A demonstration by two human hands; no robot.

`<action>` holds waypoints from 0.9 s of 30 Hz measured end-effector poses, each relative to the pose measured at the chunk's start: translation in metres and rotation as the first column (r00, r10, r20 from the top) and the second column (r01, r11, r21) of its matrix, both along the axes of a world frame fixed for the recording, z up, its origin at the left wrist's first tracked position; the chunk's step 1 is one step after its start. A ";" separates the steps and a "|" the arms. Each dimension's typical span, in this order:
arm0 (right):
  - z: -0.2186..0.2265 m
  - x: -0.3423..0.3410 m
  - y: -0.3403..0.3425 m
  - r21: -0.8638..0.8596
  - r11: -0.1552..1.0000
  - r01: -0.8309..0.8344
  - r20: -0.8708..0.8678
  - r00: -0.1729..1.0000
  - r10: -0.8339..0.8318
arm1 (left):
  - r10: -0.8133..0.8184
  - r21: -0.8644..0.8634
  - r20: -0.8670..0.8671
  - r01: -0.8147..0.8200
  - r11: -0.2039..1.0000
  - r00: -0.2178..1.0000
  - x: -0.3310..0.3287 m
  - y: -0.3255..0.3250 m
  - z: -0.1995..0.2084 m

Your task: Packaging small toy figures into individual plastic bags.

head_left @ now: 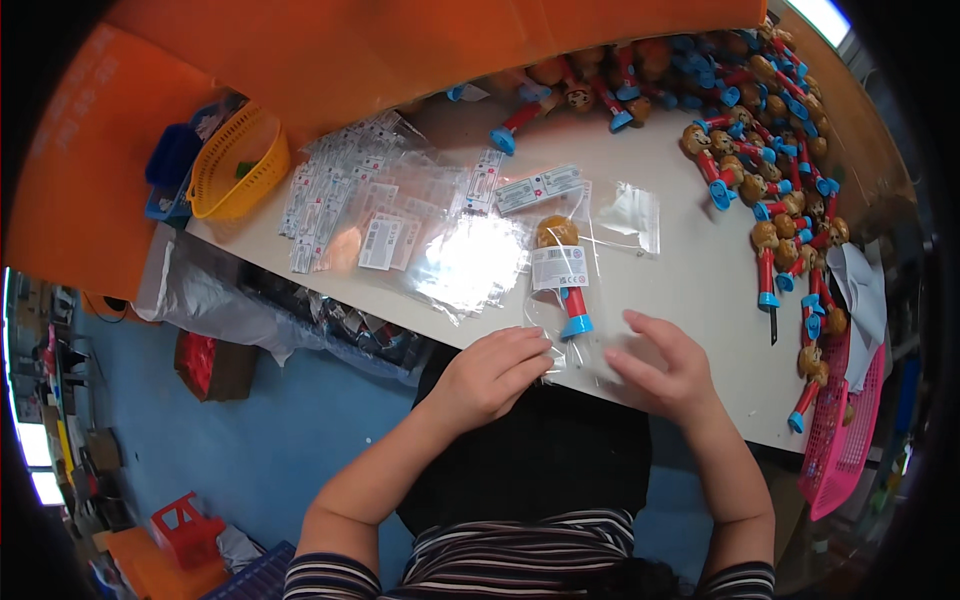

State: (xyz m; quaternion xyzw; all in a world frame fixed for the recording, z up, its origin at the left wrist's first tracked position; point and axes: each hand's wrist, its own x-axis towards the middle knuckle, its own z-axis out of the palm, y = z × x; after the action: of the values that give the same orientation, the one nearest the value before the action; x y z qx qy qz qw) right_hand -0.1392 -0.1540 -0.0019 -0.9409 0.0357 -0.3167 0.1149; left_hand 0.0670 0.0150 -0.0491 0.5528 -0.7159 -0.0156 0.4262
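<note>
In front of me on the table lies a clear plastic bag (596, 262) with a toy figure (573, 304) inside. The toy has a round brown head, a red stem and a blue foot; a white printed label (559, 268) covers its middle. My left hand (497, 374) is closed at the bag's near left edge, fingers together on the film, the thumb hidden. My right hand (668, 366) is open beside the bag's near right edge, thumb and forefinger apart, holding nothing. Just beyond the toy's head is a folded printed paper strip (538, 188).
Flat clear bags (450, 245) and printed strips (325, 195) cover the table's left part. Similar toys (765, 255) are heaped along the right and far sides. A yellow basket (238, 165) stands at far left; a pink basket (845, 430) is at the right edge. Orange panels (420, 40) rise behind.
</note>
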 end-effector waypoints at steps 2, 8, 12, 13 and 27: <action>0.002 0.005 -0.002 -0.024 0.988 -0.150 -0.075 0.986 0.147 | 0.015 -0.003 -0.054 -0.015 1.000 0.998 -0.002 0.001 0.002; -0.010 0.003 -0.008 -0.005 0.982 -0.191 -0.111 0.976 0.189 | 0.067 -0.002 -0.140 -0.068 0.998 0.988 -0.009 0.003 0.003; -0.011 0.001 -0.004 0.286 0.953 -0.099 -0.062 0.991 0.122 | 0.089 0.024 -0.177 -0.086 0.996 0.980 -0.006 0.002 0.002; -0.012 0.000 -0.003 0.428 0.902 -0.058 -0.052 0.995 0.089 | 0.106 0.047 -0.193 -0.099 0.994 0.975 -0.006 0.003 0.003; 0.019 0.004 0.003 0.901 -0.046 0.431 -0.427 0.901 0.083 | 0.336 0.385 -0.270 -0.219 0.897 0.902 -0.021 -0.006 0.033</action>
State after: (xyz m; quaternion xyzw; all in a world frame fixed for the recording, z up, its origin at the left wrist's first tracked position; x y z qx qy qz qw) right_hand -0.1352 -0.1512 0.0174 -0.5981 0.3927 -0.0307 0.6979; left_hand 0.0461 0.0091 -0.0162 0.7060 -0.5328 -0.1713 0.4340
